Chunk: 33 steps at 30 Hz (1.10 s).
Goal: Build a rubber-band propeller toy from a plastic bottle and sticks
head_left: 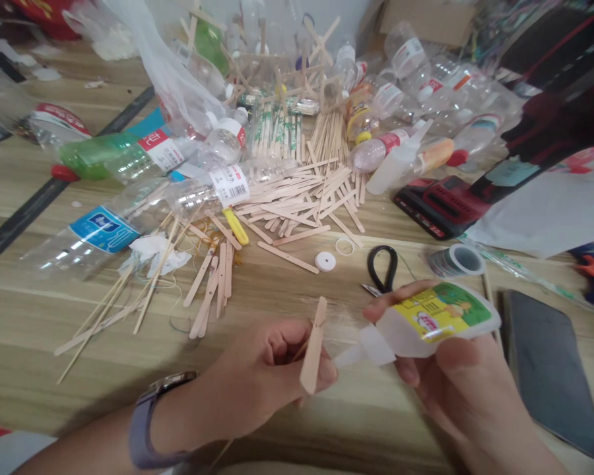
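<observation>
My left hand (282,359), with a watch on its wrist, pinches a wooden popsicle stick (315,343) above the near part of the table. Part of another thin piece of wood shows behind the stick, mostly hidden by my fingers. My right hand (455,369) is wrapped round a glue bottle (440,316) with a yellow and green label. The bottle lies tilted on its side in the air, its white nozzle pointing left. Its tip is close to the stick and my left fingertips; whether it touches them I cannot tell.
Loose popsicle sticks (297,191) and plastic bottles (103,227) cover the table's far half. Black-handled scissors (382,267), a white cap (325,261) and a wire spool (458,260) lie just beyond my hands. A phone (549,369) and a cordless drill (445,204) are at right.
</observation>
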Each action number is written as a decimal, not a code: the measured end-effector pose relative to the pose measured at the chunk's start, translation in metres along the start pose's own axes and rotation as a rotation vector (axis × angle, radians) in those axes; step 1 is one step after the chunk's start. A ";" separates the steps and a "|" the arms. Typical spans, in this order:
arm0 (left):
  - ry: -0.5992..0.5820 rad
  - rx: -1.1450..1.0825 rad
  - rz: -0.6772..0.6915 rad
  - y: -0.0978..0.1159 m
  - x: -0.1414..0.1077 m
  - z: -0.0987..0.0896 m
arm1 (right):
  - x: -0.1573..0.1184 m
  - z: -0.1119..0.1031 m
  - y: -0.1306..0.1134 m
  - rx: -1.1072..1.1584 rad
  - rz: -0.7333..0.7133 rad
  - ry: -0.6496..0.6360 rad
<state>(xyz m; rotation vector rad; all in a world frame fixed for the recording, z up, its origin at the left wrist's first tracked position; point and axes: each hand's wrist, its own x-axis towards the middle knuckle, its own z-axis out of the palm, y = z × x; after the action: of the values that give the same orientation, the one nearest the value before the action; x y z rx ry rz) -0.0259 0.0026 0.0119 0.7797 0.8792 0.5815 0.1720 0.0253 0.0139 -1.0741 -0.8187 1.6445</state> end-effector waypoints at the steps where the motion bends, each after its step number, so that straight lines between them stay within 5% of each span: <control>1: -0.010 -0.012 -0.010 -0.001 0.000 0.000 | -0.001 0.000 -0.001 0.006 0.017 -0.005; 19: -0.052 -0.287 -0.012 -0.011 0.001 -0.002 | -0.001 -0.003 -0.003 0.127 0.142 -0.040; 33: 0.031 -0.149 -0.119 -0.009 0.005 0.003 | -0.008 -0.003 0.003 -0.033 -0.108 0.037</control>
<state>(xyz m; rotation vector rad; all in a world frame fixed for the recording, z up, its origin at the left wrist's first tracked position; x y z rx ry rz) -0.0200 -0.0003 0.0039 0.5811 0.8933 0.5485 0.1746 0.0169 0.0128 -1.0613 -0.8679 1.5212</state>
